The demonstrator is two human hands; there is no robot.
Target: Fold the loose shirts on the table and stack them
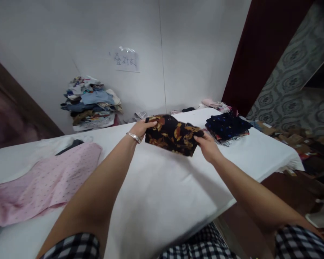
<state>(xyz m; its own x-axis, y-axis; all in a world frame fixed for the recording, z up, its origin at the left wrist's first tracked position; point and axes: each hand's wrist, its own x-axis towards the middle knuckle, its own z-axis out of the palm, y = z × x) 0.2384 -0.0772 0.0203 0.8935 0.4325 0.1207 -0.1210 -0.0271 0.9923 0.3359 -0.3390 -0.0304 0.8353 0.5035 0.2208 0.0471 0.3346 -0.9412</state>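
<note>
A folded black cloth with orange and yellow flowers is held just above the white table, far from me. My left hand, with a silver bracelet on its wrist, grips the cloth's left edge. My right hand grips its right edge. To the right of it a folded dark blue dotted cloth lies on a small stack.
A pink dotted garment is spread on the table's left side. A tall pile of folded clothes stands against the white wall. More cloth lies at the table's far right corner. Cardboard boxes sit on the floor at right.
</note>
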